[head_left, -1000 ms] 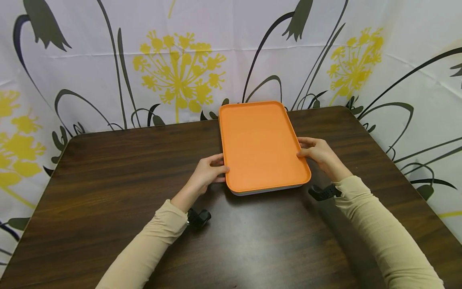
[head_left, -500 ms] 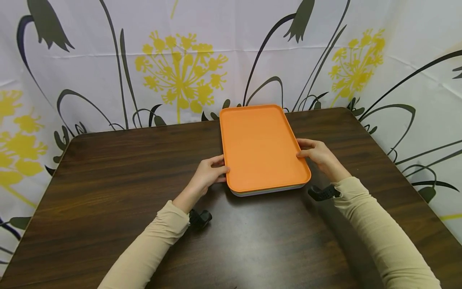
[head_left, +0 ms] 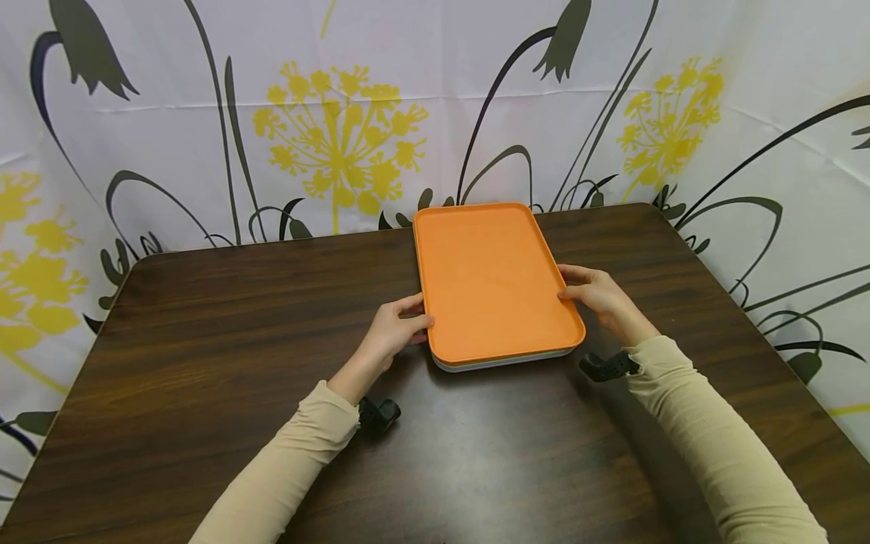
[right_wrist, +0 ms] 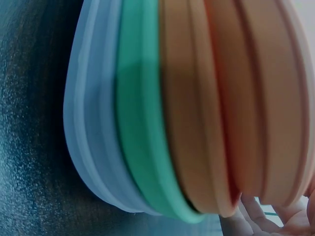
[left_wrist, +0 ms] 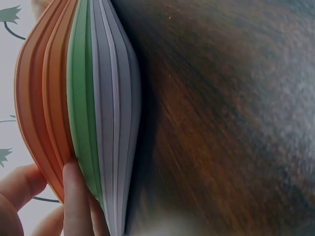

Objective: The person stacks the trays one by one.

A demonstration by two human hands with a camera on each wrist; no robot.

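An orange tray [head_left: 496, 279] tops a stack of rounded-corner trays on the table. Below it in the left wrist view come a second orange tray [left_wrist: 56, 98], a green tray [left_wrist: 81, 88] and pale grey trays [left_wrist: 104, 98]. My left hand [head_left: 390, 332] grips the top tray's left side near the front, thumb on the rim. Its fingers [left_wrist: 76, 196] lie against the sides of the orange trays. My right hand [head_left: 601, 296] holds the right side, thumb on the rim. A narrow gap separates the two orange trays in the right wrist view.
The dark wooden table [head_left: 238, 325] extends to both sides and in front of the stack. A white cloth with a flower pattern [head_left: 381, 45] hangs behind the table and along its right side. Each wrist wears a black strap device [head_left: 378, 415].
The top orange tray's far edge has come down a little, and more of the pale layers shows at the front. Both hands keep their hold and shift only slightly.
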